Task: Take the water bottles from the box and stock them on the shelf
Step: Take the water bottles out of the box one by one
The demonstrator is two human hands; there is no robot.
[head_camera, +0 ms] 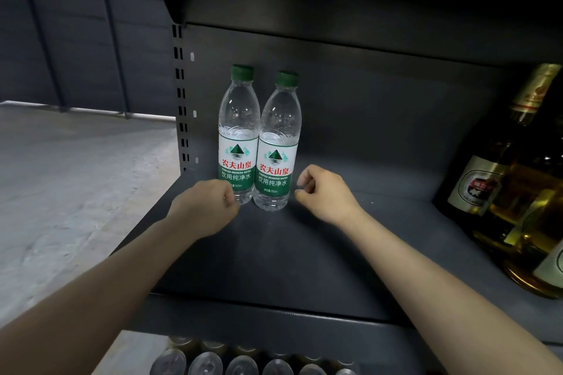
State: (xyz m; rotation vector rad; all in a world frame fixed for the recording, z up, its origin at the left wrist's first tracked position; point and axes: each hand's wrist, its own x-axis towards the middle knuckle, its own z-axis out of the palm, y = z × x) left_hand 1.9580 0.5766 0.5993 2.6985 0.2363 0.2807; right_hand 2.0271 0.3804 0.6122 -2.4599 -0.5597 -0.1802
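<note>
Lower shelf: a row of round silver can tops (243,364) shows at the bottom edge, below the dark grey metal shelf board (274,256).
Arms: two bare forearms reach forward from the bottom corners over the shelf board.
Left hand: the left hand (207,207) hovers just in front of and to the left of the left bottle's base, fingers curled inward and holding nothing; whether the knuckles touch the bottle cannot be told.
Right hand: the right hand (324,195) sits just right of the right bottle's base, apart from it, fingers loosely curled with the thumb near the forefinger, nothing in its grasp.
Left bottle: a clear plastic water bottle with a green cap and green-and-white label (238,137) stands upright on the shelf board, close to the back panel.
Right bottle: a second clear green-capped water bottle (278,143) stands upright, touching the first one's right side.
Right side: amber glass beer bottles with pale labels (499,179) stand on the same shelf, well apart from the water bottles.
Upright: a slotted dark metal shelf post (181,94) rises left of the bottles.
Floor: pale grey concrete floor (76,176) lies beyond the shelf's left end.
</note>
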